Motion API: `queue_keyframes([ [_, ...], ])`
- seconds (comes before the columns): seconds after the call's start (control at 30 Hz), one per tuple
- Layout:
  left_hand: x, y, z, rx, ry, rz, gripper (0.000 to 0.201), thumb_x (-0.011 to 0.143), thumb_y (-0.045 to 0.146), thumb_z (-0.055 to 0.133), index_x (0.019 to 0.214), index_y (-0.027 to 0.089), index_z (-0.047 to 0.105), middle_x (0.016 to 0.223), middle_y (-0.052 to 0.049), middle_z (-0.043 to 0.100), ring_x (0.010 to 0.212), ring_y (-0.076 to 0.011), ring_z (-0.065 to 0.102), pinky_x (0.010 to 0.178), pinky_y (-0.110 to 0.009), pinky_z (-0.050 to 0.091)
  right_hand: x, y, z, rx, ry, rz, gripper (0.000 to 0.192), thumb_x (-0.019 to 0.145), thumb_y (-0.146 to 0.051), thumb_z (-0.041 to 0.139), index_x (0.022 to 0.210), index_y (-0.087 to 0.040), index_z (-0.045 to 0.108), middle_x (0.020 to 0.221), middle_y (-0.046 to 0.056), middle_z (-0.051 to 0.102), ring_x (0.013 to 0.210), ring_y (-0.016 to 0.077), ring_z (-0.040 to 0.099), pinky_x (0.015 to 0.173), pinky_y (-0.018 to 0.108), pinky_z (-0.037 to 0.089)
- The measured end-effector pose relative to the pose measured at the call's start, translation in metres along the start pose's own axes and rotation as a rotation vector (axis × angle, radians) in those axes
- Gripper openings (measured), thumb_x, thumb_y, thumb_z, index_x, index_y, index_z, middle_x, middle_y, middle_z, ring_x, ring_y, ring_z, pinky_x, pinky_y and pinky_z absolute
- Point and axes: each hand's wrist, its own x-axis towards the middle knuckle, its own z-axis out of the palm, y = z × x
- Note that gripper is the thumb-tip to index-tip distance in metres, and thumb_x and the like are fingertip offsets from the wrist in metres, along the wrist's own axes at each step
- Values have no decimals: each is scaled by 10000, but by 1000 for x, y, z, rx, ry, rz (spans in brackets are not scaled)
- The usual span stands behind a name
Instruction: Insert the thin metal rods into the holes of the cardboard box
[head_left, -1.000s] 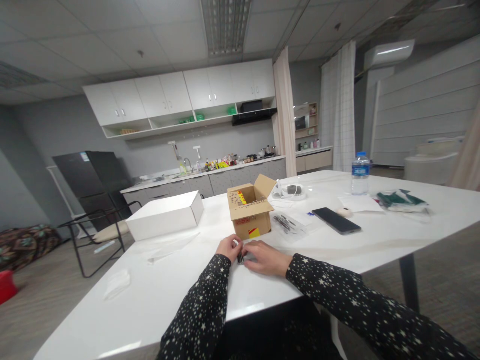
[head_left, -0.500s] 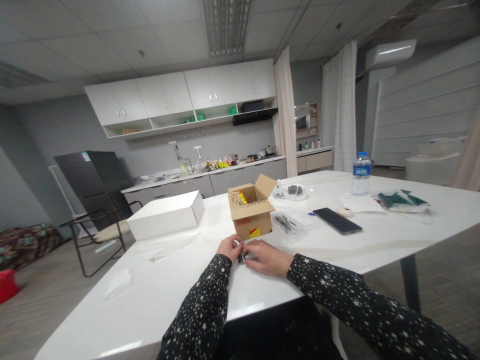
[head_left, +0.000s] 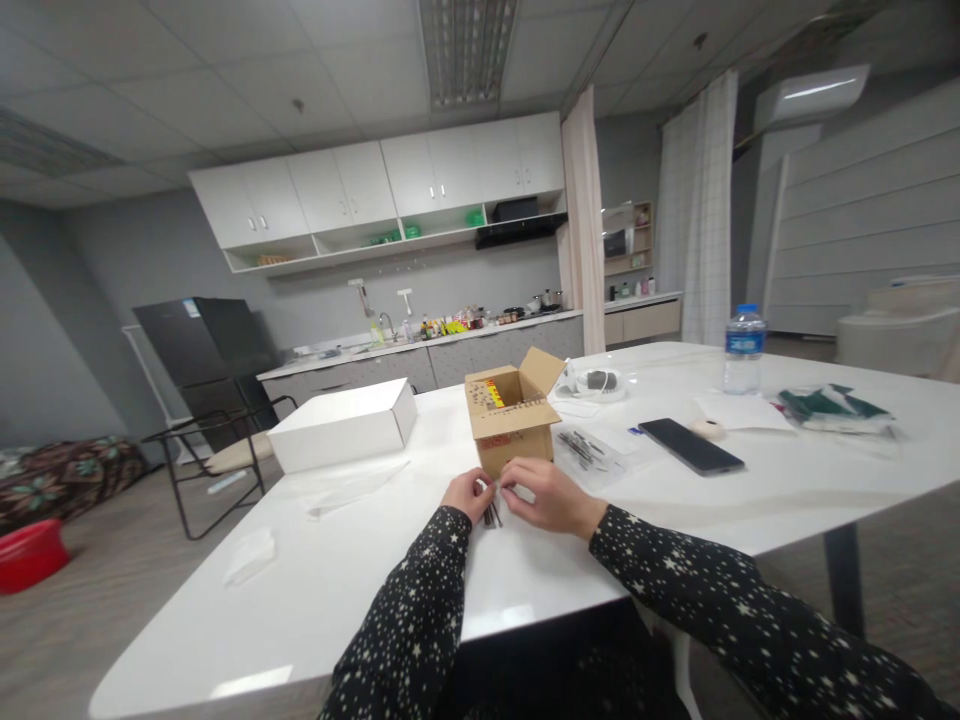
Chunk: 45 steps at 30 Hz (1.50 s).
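– While looking down at the table (head_left: 360, 600), seeing what in the left hand (head_left: 470, 493)?

– Thin dark rods (head_left: 491, 516), held by the upper ends between closed thumb and fingers, with lower ends showing just below, at the tabletop.

– How many?

– Several; too small and too hidden to count.

– And with the right hand (head_left: 551, 497)?

– Coming in from the other side, just beside the left, with thumb and forefinger bent towards each other near the same rods. Gripping one or merely touching? Cannot tell.

– Dressed how?

– In black sleeves (head_left: 416, 610) dotted with pale stars.

– Just beyond the hands?

– An open carton (head_left: 514, 421), with flaps spread and lower front partly covered by the right hand. Behind it, a white cable (head_left: 616, 388).

– And to the right?

– Next to the carton, a clear bag (head_left: 589, 452) of slim metal pieces; then a phone (head_left: 691, 446) lying flat beside a small beige thing (head_left: 707, 430) and a paper (head_left: 739, 413). Past those, an upright bottle (head_left: 744, 350) with a blue cap and, nearer the right edge, a green packet (head_left: 836, 405).

– To the left?

– A shut white box (head_left: 345, 430), well apart from the hands, with clear wrap (head_left: 356, 490) in front.

– On the floor?

– A chair (head_left: 240, 452) and a red tub (head_left: 34, 555).
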Motion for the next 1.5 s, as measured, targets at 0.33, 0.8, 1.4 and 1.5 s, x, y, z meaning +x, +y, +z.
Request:
queue_keyframes([
  [0.33,0,1,0,22,0,-30,151,742,300,547,734,162,607,436,86,395,430,-76,364,479,-198,259,45,-3,-37,-123,131,-3,76,822,-136,484,830,-169,552,828,64,618,811,177,556,744,313,437],
  [0.8,-1,2,-5,10,-12,-34,133,747,266,540,741,155,612,414,91,384,418,-74,357,483,-200,260,72,18,-32,-389,-107,251,253,891,-281,481,1060,-168,631,1092,91,646,1032,204,558,930,332,348],
  [1.4,-2,3,-6,9,-7,-39,129,742,262,541,727,156,614,422,86,399,420,-73,362,486,-198,276,71,14,-41,-498,-219,220,274,926,-225,431,1063,-139,653,1039,119,669,1034,210,562,924,341,353],
  [1.5,-2,3,-6,10,-4,-42,126,741,260,545,728,158,617,427,83,412,422,-74,372,490,-200,280,73,13,-44,-520,-251,221,258,926,-221,437,1022,-135,660,1001,123,677,1008,208,570,911,336,352],
])
